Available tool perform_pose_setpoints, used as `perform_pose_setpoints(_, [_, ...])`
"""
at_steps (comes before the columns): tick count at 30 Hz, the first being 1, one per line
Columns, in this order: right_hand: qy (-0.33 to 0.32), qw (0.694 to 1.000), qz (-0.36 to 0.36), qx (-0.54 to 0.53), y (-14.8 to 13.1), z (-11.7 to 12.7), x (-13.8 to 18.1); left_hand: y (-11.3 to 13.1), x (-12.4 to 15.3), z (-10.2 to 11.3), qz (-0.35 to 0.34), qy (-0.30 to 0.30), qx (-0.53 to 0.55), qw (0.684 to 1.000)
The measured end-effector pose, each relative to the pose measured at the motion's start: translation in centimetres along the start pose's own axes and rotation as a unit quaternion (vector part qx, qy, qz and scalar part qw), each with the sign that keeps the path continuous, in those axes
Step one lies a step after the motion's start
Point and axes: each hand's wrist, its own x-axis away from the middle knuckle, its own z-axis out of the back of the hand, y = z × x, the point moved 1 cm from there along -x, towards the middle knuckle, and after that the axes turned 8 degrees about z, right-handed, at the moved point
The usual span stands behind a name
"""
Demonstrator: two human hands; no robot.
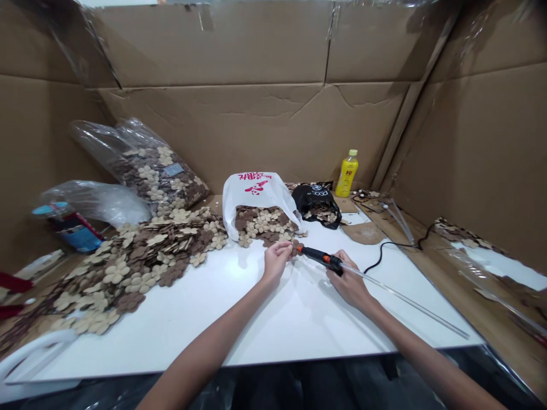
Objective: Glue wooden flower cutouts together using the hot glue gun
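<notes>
My right hand [349, 283] grips a black and orange hot glue gun [319, 258] with a long clear glue stick [405, 300] trailing back to the right. Its nozzle points left at a small brown flower-shaped piece [294, 246] pinched in the fingers of my left hand [276, 259]. Both hands hover just above the white table [273, 319], in front of a white plastic bag [256, 196] that spills brown and beige flower pieces.
A large heap of flower pieces [137, 256] covers the table's left side, with a clear bag of more [158, 171] behind it. A black bag [318, 204], a yellow bottle [347, 173] and a black cord [395, 247] lie at the back right. Cardboard walls [256, 125] surround the table.
</notes>
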Motion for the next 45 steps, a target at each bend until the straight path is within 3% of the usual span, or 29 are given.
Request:
perform_pose_setpoints(16, [-0.002,1.0,-0.006,0.027,-0.3,0.2,-0.1,0.4,0.4,-0.2,0.006,0.018,0.022,1.0])
perform_pose_setpoints(22, [0.002,0.999,-0.005,0.045,-0.3,0.3,0.1,0.6,0.0,0.0,-0.021,0.032,0.049,0.998])
perform_pose_setpoints(25, [-0.004,0.997,0.006,0.076,0.5,2.0,0.5,0.6,-0.2,0.2,-0.021,0.047,0.059,0.997])
perform_pose_setpoints(28, [-0.011,0.986,0.015,0.168,2.6,5.5,1.4,0.5,-0.3,0.4,-0.006,0.056,0.054,0.997])
perform_pose_setpoints(34, [-0.002,0.919,-0.034,0.392,8.6,12.7,3.3,0.5,-0.5,0.4,-0.011,0.046,0.044,0.998])
perform_pose_setpoints(40, [-0.041,0.899,-0.065,0.432,11.4,13.5,4.6,0.7,-0.5,0.4,-0.012,0.048,0.05,0.998])
perform_pose_setpoints(45, [-0.029,0.856,-0.072,0.511,8.7,13.9,3.6,0.7,-0.4,0.4,-0.009,0.039,0.053,0.998])
